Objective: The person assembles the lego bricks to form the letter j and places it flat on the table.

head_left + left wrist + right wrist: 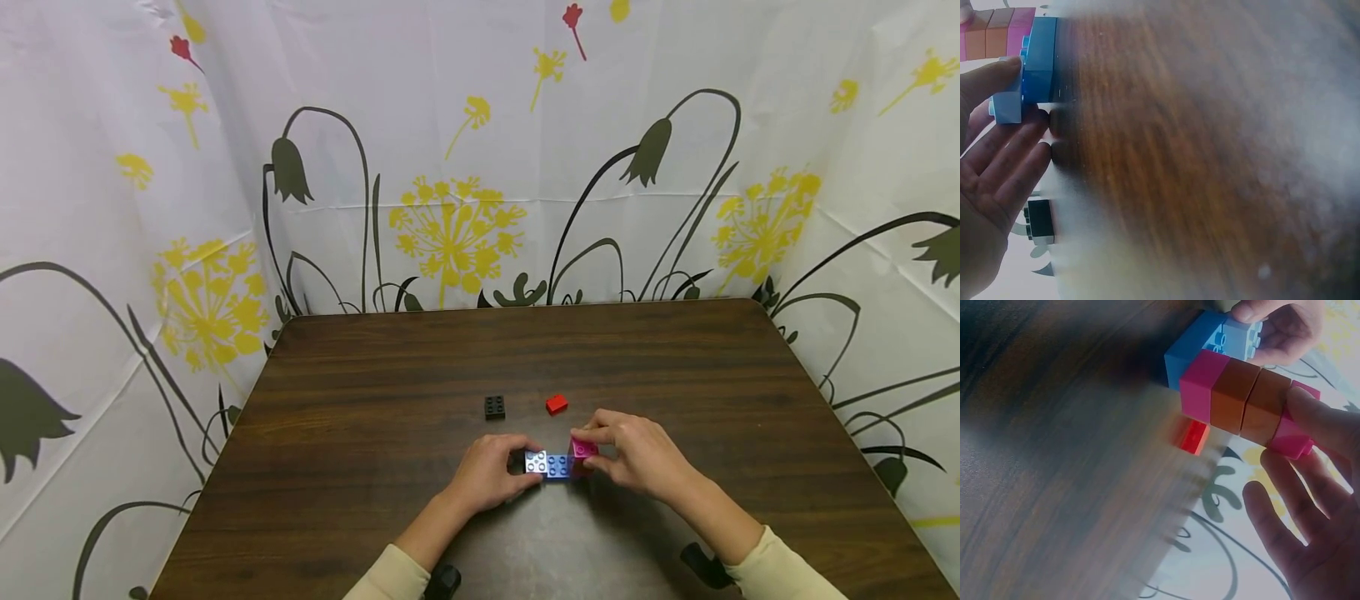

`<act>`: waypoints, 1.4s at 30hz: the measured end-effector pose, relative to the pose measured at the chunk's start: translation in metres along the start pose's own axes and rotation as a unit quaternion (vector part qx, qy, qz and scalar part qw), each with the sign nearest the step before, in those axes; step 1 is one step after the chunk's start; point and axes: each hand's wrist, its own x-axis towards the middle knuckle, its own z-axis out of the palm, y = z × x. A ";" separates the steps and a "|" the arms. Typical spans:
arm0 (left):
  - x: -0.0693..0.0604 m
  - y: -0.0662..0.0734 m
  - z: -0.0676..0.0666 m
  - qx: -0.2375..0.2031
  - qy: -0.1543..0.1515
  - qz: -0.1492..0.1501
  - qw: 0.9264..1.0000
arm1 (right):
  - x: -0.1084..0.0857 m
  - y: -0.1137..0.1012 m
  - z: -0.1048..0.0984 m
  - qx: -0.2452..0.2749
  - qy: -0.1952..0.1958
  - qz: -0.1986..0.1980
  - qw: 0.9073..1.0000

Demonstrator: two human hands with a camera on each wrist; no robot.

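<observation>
A long blue brick (557,467) lies on the table with a light blue brick (536,462) on its left end. My left hand (491,473) pinches the light blue brick between thumb and fingers. At the blue brick's right end stands an upright stack: a lower pink brick (1197,387), two brown bricks (1249,403) and an upper pink brick (584,448). My right hand (637,454) pinches the upper pink brick, with its other fingers spread in the right wrist view. Whether the stack is fully pressed onto the blue studs I cannot tell.
Beyond the hands lie a black brick (494,407) and a smaller red brick (557,404). The dark wooden table (375,367) ends at a white curtain (465,83) printed with flowers. Black wrist gear (705,567) shows near the right sleeve.
</observation>
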 end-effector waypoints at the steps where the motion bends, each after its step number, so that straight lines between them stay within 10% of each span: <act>1: 0.000 0.000 0.000 0.000 0.000 0.001 1.000 | 0.000 0.000 0.000 0.000 0.001 0.000 1.000; 18: -0.001 0.000 0.000 0.000 0.005 0.004 1.000 | 0.002 -0.001 0.000 -0.020 0.003 -0.002 1.000; 42: -0.001 0.000 -0.001 0.005 0.001 0.005 1.000 | 0.050 0.013 -0.017 0.017 -0.115 -0.004 0.993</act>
